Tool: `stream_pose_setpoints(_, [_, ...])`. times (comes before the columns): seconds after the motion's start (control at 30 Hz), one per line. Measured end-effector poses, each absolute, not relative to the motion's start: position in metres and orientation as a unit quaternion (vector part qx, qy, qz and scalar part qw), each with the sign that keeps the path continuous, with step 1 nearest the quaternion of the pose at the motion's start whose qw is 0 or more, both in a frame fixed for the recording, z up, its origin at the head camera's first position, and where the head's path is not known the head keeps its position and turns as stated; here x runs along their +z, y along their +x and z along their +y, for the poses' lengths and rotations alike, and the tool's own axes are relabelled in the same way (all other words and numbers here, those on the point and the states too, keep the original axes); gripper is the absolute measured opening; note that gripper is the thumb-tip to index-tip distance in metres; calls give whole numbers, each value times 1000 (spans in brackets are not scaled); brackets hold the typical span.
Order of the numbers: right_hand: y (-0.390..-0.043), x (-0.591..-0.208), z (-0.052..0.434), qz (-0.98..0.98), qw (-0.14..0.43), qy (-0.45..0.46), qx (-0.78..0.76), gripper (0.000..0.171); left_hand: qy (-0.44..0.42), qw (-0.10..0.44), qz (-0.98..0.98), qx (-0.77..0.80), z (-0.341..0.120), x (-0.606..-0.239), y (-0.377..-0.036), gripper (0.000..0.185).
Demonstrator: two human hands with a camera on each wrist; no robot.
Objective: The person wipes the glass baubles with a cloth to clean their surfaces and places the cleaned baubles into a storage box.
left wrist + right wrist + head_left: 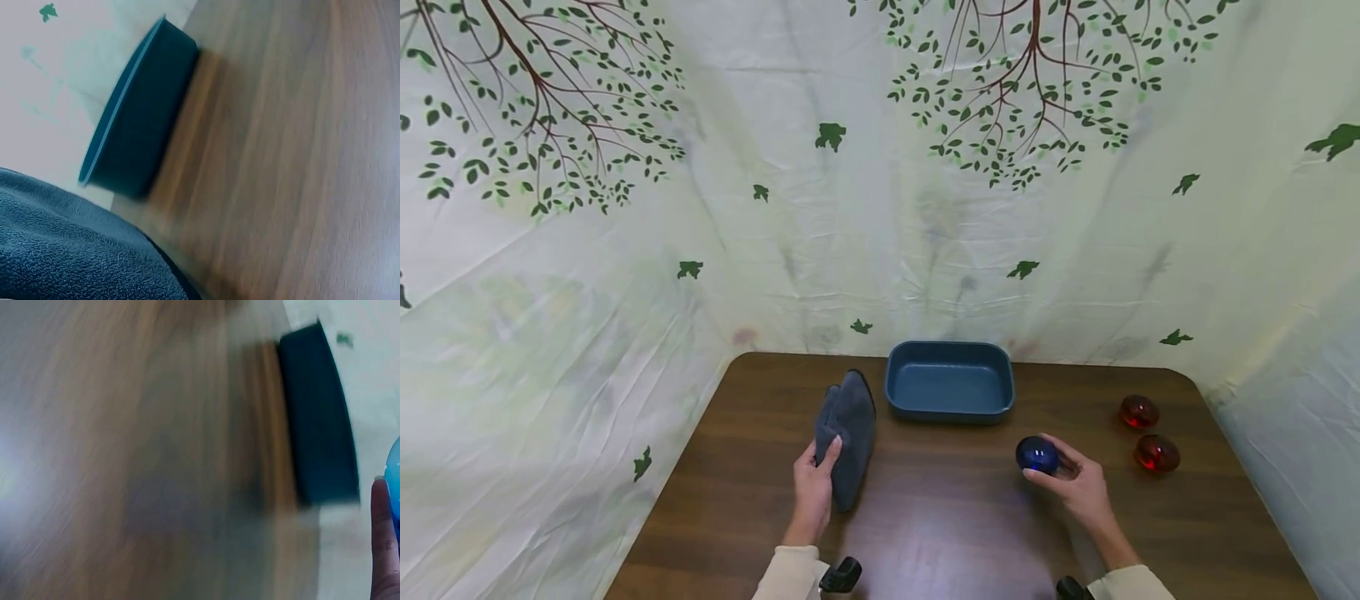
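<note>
My left hand (814, 487) grips a folded grey-blue cloth (853, 442), thumb on its near face, left of the blue tray. The same cloth (75, 244) fills the lower left of the left wrist view, its fuzzy surface showing. On the right, my right hand (1084, 489) holds a clear dark-blue ball (1037, 455) between thumb and fingers, above the table. At the right edge of the right wrist view, a finger (384, 540) touches the ball (394, 478), most of which is cut off there.
A blue rectangular tray (951, 416) stands at the table's back edge, between the hands. Two clear red balls, one farther back (1139, 411) and a nearer red ball (1157, 452), rest at the right of the brown wooden table (925, 533). A leaf-printed curtain (850, 233) hangs behind.
</note>
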State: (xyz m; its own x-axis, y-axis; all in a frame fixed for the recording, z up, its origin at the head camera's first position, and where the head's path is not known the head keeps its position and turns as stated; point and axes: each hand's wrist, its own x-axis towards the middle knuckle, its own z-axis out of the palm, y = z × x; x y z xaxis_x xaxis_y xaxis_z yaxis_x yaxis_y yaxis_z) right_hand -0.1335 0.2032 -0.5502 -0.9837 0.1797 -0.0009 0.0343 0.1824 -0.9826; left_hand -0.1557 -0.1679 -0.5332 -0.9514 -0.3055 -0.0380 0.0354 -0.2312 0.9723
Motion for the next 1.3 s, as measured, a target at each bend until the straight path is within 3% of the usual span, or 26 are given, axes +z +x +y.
stream_pose_setpoints(0.43, [-165,-526,142,-740,37,64,668,61,99,145,-611,-772,-146,-525,-149,28])
stream_pose_setpoints(0.67, [-178,-517,112,-716,22,125,686,63,97,138,-606,-777,-132,-517,-150,22])
stream_pose_setpoints(1.13, [-180,-479,67,-727,-16,138,673,60,60,123,-615,-776,-111,-506,-159,29])
stream_pose_setpoints(1.3, [-191,-493,57,-719,-2,124,684,63,39,125,-617,-776,-103,-502,-166,28])
